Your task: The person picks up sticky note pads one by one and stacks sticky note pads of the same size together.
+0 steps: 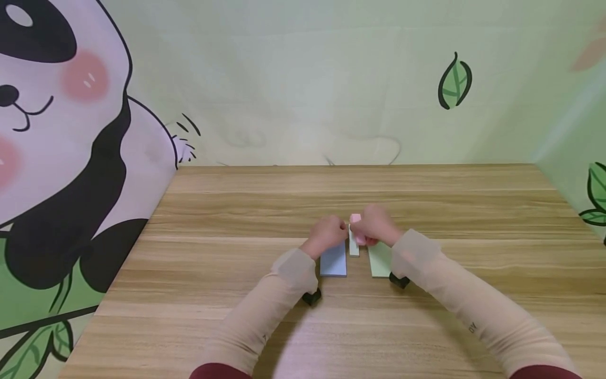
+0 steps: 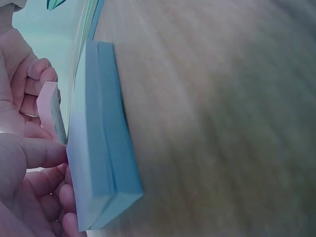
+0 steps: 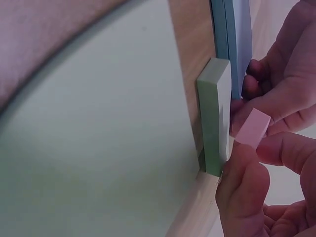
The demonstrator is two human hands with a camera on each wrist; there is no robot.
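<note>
My right hand [image 1: 377, 225] pinches a small pink sticky-note pad [image 3: 253, 127] between thumb and forefinger, just above the table. Beneath it a narrow pale-green pad [image 1: 354, 248] lies lengthwise. My left hand [image 1: 327, 233] is bent over the far end of a blue sticky-note pad [image 1: 333, 261], fingers curled. In the left wrist view its thumb and forefinger tips come close to the pink pad's lower end; whether they grip anything is hidden. A wider green pad [image 1: 380, 261] lies under my right wrist.
The wood-grain table [image 1: 236, 210] runs back to a pale green wall cloth [image 1: 303, 79] printed with leaves and a large panda [image 1: 109, 173] on the left. Dark wrist-camera mounts [image 1: 311, 296] hang under both sleeves, low over the table.
</note>
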